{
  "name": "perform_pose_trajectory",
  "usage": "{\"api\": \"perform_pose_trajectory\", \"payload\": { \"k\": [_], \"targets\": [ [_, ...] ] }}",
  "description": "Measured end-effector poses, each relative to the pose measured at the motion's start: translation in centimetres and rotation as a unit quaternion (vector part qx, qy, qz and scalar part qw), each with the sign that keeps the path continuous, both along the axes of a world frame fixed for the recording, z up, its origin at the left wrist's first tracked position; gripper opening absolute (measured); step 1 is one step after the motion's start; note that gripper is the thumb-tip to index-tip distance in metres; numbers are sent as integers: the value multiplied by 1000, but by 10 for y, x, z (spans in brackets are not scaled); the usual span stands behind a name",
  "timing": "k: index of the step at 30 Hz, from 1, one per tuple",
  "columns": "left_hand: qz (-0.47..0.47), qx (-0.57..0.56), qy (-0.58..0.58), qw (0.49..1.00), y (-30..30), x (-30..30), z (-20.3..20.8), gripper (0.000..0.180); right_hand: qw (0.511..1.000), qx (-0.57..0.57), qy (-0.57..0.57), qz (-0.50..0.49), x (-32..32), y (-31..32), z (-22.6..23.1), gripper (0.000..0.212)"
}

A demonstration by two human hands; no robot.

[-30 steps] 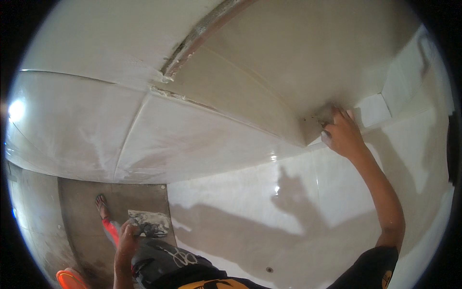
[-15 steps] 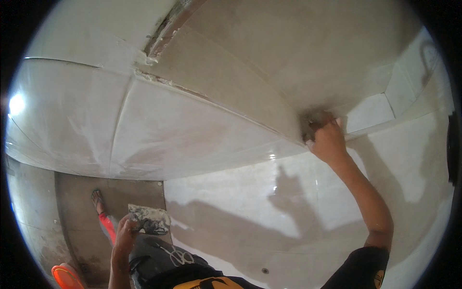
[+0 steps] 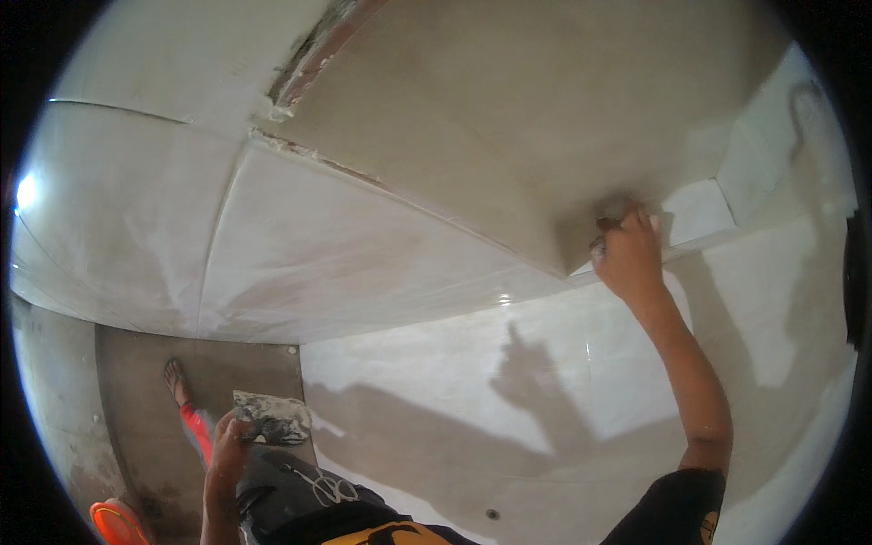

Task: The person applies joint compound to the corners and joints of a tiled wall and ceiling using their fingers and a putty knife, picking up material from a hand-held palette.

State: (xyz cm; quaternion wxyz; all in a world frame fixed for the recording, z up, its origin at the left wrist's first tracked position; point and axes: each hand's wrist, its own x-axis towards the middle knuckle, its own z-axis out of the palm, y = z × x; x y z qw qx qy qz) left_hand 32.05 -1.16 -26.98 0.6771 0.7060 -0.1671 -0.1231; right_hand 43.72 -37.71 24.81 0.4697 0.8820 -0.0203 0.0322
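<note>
At two o'clock your right hand [image 3: 629,259], closed on a small dark scraper [image 3: 607,223], has slid leftward along the grey plastered wall's [image 3: 509,118] lower edge, while your left hand [image 3: 229,438] at seven o'clock still grips the mortar-smeared flat board [image 3: 271,417].

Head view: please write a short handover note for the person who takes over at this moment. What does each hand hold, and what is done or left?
Right hand: raised, pressing a small tool, mostly hidden by the fingers, at the lower corner of the grey wall panel.
Left hand: low by the leg, gripping a flat board loaded with grey-white paste.
Done: the pale tiles to the left are set.
Left: the seam at the top shows rough, open filler. An orange bucket stands on the floor at lower left.
</note>
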Motion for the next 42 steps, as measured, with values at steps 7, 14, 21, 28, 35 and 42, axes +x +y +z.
{"api": "perform_pose_trajectory", "payload": {
  "k": [7,14,21,28,35,42],
  "targets": [
    [36,50,14,998,1,-10,-17,22,1000,-8,-12,2,-2,16,-16,21],
    [58,-262,456,849,-3,6,30,24,985,-73,-136,81,-7,22,20,35],
    [64,-156,326,930,-5,-3,14,26,986,-67,-124,88,-3,9,-19,30],
    [-2,8,134,991,3,-13,-13,46,994,-10,-50,100,5,-16,-64,27],
    [19,81,25,996,5,-22,-18,42,994,16,10,108,10,-46,-67,25],
    [3,104,15,995,8,-17,-19,43,997,61,28,33,20,-46,-55,26]
  ]
}}
